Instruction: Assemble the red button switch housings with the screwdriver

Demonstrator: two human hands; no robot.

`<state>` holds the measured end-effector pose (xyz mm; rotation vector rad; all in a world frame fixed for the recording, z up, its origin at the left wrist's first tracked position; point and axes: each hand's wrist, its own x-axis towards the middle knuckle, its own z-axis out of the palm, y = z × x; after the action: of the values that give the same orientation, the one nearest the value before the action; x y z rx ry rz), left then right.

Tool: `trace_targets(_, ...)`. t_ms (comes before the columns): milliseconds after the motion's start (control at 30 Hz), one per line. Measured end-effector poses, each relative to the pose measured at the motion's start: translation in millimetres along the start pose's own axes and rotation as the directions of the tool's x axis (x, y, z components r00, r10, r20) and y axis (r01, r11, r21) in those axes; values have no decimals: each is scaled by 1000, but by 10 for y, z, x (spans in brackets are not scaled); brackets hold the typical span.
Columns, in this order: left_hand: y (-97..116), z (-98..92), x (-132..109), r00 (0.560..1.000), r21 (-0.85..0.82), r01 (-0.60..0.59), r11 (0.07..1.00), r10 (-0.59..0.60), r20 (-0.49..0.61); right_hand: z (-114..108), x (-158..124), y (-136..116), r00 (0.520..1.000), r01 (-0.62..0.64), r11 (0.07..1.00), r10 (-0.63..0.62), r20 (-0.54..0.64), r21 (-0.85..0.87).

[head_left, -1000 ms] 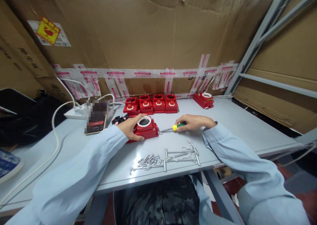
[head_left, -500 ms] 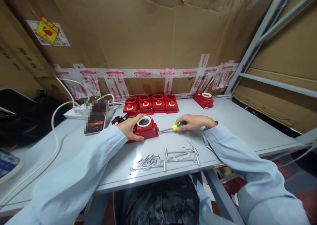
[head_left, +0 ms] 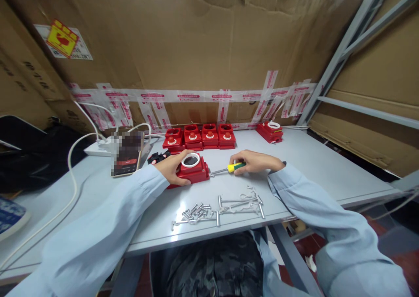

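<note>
My left hand (head_left: 175, 168) is closed around the left end of a red box (head_left: 198, 173) with a white ring (head_left: 190, 159) on top, holding it against the table. In my right hand (head_left: 253, 162) is a screwdriver (head_left: 233, 167) with a yellow and green handle, gripped between thumb and fingers. Its shaft lies almost level, and the tip meets the right end of the red box at a small metal fitting. Just behind my left hand lie black parts (head_left: 158, 158).
Several red boxes with round openings (head_left: 209, 136) stand in a row at the back; another red box (head_left: 270, 132) sits further right. Loose screws (head_left: 197, 210) and metal T-shaped rods (head_left: 237, 206) lie near the front edge. A phone (head_left: 128, 155) leans by a white power strip (head_left: 98, 148) at left.
My right hand's fingers have shifted slightly on the screwdriver handle, which looks turned a little. The left hand and the red box have stayed in place.
</note>
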<state>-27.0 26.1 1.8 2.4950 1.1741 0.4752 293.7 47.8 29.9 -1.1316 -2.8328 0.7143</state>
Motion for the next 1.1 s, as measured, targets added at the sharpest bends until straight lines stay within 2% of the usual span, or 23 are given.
trace_targets(200,-13,2,-1,1000,-6,4,1000,-4,3,44,40,-30,994,68,997,-64,-87,43)
trace_targets(333,-1,-6,-3,1000,0,0,1000,0,9,55,42,-52,990,84,996,-83,-112,8)
trace_targets(667,8,-41,-12,1000,38,21,999,-21,3,10,8,-2,993,45,999,-42,-107,20)
trace_targets(967,14,-56,-7,1000,14,11,1000,-11,-7,24,3,-105,998,-11,997,16,-69,72)
trace_targets(1033,15,-69,-7,1000,12,1,1000,-1,-6,25,5,-94,996,-7,996,15,-89,86)
trace_targets(1100,36,-98,-6,999,9,-26,1000,26,-20,36,18,-102,986,0,991,22,-165,134)
